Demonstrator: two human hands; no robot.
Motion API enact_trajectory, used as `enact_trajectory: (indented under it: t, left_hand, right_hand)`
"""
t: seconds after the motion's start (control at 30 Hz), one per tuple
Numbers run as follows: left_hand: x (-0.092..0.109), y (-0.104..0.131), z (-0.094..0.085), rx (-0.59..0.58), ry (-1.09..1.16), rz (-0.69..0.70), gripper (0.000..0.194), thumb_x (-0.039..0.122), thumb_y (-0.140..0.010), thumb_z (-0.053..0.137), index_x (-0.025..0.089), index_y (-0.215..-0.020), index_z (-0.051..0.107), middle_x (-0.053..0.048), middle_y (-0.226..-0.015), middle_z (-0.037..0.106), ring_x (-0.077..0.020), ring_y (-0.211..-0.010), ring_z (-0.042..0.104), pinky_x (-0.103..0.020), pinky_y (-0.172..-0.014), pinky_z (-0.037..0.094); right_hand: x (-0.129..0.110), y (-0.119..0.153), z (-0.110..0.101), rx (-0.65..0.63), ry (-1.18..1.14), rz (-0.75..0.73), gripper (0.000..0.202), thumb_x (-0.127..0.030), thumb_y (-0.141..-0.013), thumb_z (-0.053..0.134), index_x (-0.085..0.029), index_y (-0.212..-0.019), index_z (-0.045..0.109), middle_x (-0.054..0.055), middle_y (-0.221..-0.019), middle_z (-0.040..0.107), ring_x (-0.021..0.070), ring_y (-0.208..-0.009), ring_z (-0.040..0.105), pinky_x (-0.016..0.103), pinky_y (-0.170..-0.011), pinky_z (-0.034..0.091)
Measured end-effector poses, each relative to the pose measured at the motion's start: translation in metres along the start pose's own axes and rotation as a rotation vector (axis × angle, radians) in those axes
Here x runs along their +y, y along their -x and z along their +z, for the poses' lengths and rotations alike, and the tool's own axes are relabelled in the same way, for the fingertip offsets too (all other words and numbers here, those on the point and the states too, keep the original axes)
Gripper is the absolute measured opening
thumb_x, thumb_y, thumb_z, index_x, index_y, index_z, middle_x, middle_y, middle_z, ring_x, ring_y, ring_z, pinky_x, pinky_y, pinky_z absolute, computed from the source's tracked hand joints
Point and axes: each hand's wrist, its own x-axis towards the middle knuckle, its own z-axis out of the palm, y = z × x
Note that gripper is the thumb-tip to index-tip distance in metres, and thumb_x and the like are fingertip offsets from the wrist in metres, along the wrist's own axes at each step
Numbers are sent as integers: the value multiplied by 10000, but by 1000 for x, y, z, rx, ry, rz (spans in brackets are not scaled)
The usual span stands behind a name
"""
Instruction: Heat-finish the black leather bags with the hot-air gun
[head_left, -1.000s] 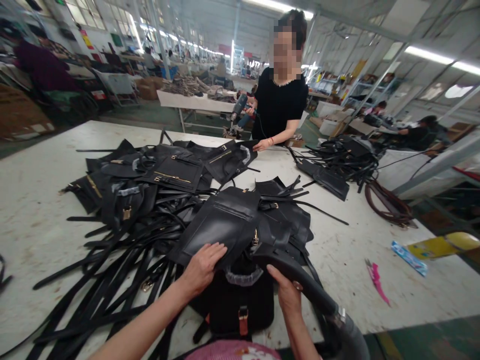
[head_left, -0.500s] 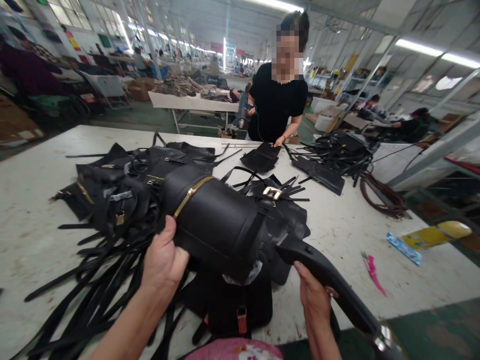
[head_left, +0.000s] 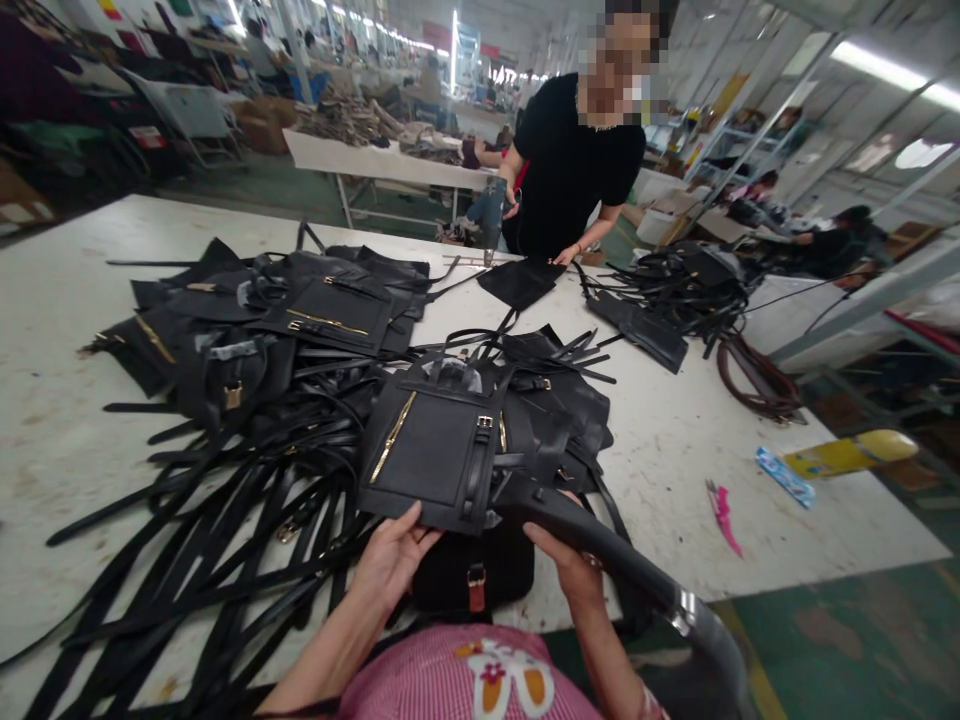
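My left hand (head_left: 394, 560) pinches the near edge of a black leather bag panel (head_left: 431, 450), thumb on top and fingers underneath. The panel lies face up, with a gold zipper on its left and a buckled strap on its right. My right hand (head_left: 574, 575) is wrapped round a curved black tube handle (head_left: 630, 545), like that of a vacuum cleaner hose, with a metal collar. Its tip meets the panel's near right corner. Under them lies a black piece with a brown-tabbed buckle (head_left: 476, 585). More black bag pieces (head_left: 566, 410) sit just behind.
Black bag parts (head_left: 225, 300) and long straps (head_left: 202, 570) are heaped at left. Across the white table (head_left: 675, 440), a co-worker (head_left: 577, 160) holds a heat gun-like tool (head_left: 491, 215) over a black piece (head_left: 517, 283). Pink snips (head_left: 724, 520) and a yellow can (head_left: 847, 455) lie at right.
The bag panel has come down from a raised, curved position and now lies flatter, zipper up. My left hand has shifted to its near edge. The tube has moved left with my right hand.
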Motion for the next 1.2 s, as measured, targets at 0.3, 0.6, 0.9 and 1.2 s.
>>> enact_trajectory:
  t: [0.3,0.6,0.9,1.2]
  left_hand:
    - [-12,-3,9,17,-133,71,102,-42,-726,612,51,-700,645,-98,-689,722,-201,-641,699,-401,-726,596]
    - [-16,-3,9,41,-106,56,147,-63,-740,594,63,-685,646,-93,-672,717,-204,-644,708,-365,-698,606]
    - [-19,2,11,26,-73,48,133,-59,-748,595,53,-693,640,-126,-704,726,-237,-662,717,-397,-691,607]
    - [-29,1,14,6,-41,49,135,-50,-748,588,69,-718,645,-114,-714,734,-234,-695,720,-417,-744,596]
  right_hand:
    - [4,1,13,-319,72,-106,385,-324,-674,768,-236,-1038,680,49,-1039,681,245,-1005,627,390,-954,470]
    - [21,-27,63,-223,66,-174,340,-337,-687,755,-233,-1002,680,26,-1017,686,215,-992,617,387,-977,456]
    - [2,-21,20,-183,134,-179,345,-310,-695,750,-249,-1026,673,29,-1034,676,230,-988,620,394,-968,451]
    - [32,-5,28,90,90,-52,379,-348,-700,739,-212,-1042,648,29,-976,685,224,-922,627,397,-935,471]
